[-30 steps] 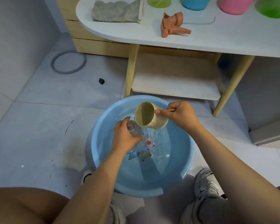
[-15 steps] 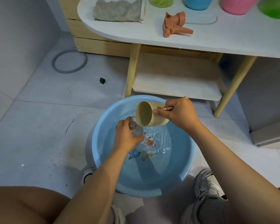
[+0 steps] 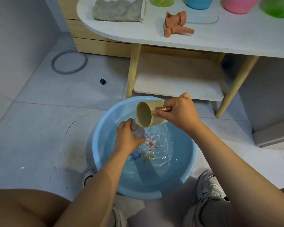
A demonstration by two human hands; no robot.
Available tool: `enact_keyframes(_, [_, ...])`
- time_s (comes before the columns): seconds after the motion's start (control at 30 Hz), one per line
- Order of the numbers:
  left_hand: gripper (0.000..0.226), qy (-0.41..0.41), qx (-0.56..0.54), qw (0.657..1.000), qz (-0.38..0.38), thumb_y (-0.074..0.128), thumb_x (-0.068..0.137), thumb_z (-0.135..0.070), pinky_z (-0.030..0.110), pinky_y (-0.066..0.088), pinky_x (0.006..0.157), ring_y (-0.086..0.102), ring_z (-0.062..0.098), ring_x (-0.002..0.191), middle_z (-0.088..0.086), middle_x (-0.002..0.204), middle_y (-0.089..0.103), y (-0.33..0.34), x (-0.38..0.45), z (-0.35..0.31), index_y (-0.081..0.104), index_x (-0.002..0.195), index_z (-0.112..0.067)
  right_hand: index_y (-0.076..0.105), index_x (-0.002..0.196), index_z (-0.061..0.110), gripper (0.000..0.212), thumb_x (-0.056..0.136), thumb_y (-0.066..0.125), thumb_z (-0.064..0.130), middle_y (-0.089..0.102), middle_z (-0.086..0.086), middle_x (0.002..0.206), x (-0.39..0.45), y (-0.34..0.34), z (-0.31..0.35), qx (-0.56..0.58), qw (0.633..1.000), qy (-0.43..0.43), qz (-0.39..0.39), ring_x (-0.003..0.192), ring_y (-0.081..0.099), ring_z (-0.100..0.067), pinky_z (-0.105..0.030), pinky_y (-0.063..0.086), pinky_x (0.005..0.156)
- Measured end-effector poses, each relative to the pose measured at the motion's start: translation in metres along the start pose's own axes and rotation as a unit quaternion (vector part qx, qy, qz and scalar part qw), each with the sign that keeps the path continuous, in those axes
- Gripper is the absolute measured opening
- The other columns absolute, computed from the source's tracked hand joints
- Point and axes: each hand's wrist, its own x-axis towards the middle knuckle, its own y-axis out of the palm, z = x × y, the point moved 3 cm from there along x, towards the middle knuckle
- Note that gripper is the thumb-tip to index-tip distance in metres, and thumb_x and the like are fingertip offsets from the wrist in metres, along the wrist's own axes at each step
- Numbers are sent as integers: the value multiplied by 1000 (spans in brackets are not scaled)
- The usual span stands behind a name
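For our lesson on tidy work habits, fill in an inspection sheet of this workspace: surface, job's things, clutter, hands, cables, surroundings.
Surface: tiled floor, with dark scuff marks near the basin.
Job's things: blue basin on the floor, holding water; beige cup tipped at the mouth of the clear bottle, both above the basin.
Clutter: grey ring and small black piece on the floor.
Hands: left hand grips the bottle; right hand grips the cup.
Cables: nothing seen.
Surroundings: white table behind, bearing a towel, an orange spray head and coloured tubs.
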Motion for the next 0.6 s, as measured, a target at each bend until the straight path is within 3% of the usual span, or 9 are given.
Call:
enact_keyframes(0.07, [69,0,-1,1000,1,85,61,-29,25,41,83,48,18,103,-5,105,43,0,0,-1,51,120,-17,44,49,17,49,74,72,48,37,6,44,1,2,-2,-10,1000,-10,-7,77,28,-22,-20,24,65])
enact_keyframes(0.13, [70,1,1,1000,1,85,61,-28,24,38,83,48,20,105,-6,106,41,-1,-1,-1,50,122,-16,48,52,15,47,74,72,49,41,4,45,2,4,-4,-23,999,-24,-15,76,29,-22,-28,20,63])
enact_keyframes(0.27, [76,-7,-5,1000,9,85,63,-26,21,34,88,45,20,113,-1,119,43,0,0,0,48,128,-15,46,50,19,46,73,71,51,44,4,43,3,5,-3,-51,995,-76,-47,59,31,-22,-28,19,67])
enact_keyframes(0.47, [59,-5,6,1000,7,85,59,-28,24,38,80,48,22,102,-3,106,45,3,1,2,53,107,-16,35,49,24,44,69,68,47,42,4,40,4,7,4,-93,981,-143,-97,42,29,-20,-28,15,64])
enact_keyframes(0.6, [61,-11,12,1000,4,83,57,-34,30,45,82,49,22,104,-1,109,50,4,2,2,54,108,-16,48,44,17,41,66,70,44,42,5,39,3,8,7,-120,973,-165,-107,44,25,-15,-26,15,65])
